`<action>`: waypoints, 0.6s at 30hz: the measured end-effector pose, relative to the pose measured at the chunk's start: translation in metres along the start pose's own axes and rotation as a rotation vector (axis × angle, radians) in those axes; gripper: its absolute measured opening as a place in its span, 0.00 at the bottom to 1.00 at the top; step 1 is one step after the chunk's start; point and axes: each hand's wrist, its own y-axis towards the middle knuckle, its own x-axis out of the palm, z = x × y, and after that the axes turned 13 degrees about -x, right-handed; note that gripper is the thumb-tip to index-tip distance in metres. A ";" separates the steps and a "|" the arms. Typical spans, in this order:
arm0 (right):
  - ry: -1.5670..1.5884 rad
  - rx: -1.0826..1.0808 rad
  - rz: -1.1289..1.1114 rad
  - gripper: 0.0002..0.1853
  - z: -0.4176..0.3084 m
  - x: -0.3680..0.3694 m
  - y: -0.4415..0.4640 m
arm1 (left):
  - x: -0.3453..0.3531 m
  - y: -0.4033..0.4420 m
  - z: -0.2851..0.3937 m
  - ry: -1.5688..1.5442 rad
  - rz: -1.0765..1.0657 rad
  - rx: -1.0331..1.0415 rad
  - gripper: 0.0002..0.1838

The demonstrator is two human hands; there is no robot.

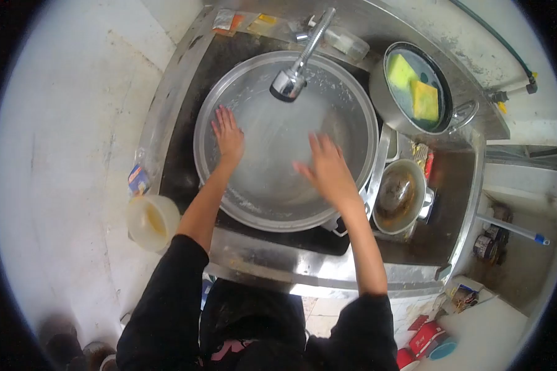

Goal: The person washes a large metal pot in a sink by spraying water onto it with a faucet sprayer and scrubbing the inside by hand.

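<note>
A wide, round metal pot (pixel 263 224) fills the left basin of the sink, with pale cloudy water or wet residue inside. My left hand (pixel 230 137) is over the pot's left side, open and empty, its fingers stretched out. Over the right half of the pot is my right hand (pixel 329 168), slightly blurred, with thumb and fingers apart and nothing in it. Whether either palm touches the pot's inside, I cannot tell. Above the far part of the pot hangs a chrome faucet head (pixel 289 83), apart from both hands.
At the back right, a metal pot (pixel 387 102) holds soapy liquid and two yellow-green sponges (pixel 424 101). A dirty bowl (pixel 395 198) sits in the right basin. On the left stands a translucent plastic tub (pixel 143 232); a clear bottle (pixel 348 43) lies behind the large pot.
</note>
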 end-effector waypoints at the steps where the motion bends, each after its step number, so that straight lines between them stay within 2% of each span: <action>1: -0.088 0.010 -0.028 0.33 0.006 0.002 -0.029 | 0.012 0.012 0.001 0.044 0.017 0.034 0.37; 2: -0.175 0.022 -0.056 0.30 0.012 0.004 -0.053 | 0.022 0.024 0.007 0.088 0.033 0.069 0.39; 6: -0.128 0.022 -0.075 0.26 0.026 0.019 -0.099 | 0.058 0.044 0.039 0.047 0.063 0.096 0.39; 9: -0.132 -0.002 -0.033 0.21 0.026 0.026 -0.097 | 0.086 0.068 0.081 -0.261 -0.165 -0.081 0.38; 11: -0.119 0.048 0.002 0.20 0.026 0.027 -0.092 | 0.091 0.071 0.137 -0.466 -0.128 -0.191 0.38; 13: -0.110 0.071 0.003 0.20 0.027 0.031 -0.093 | 0.067 0.066 0.206 -0.927 -0.079 -0.333 0.40; 15: -0.127 0.098 0.026 0.20 0.027 0.034 -0.091 | 0.108 0.060 0.265 -1.083 0.094 -0.240 0.38; 17: -0.122 0.107 0.041 0.20 0.027 0.035 -0.090 | 0.095 0.008 0.292 -1.028 0.013 0.035 0.33; 18: -0.113 0.118 0.045 0.20 0.026 0.035 -0.090 | 0.090 -0.022 0.284 -0.471 -0.046 0.258 0.32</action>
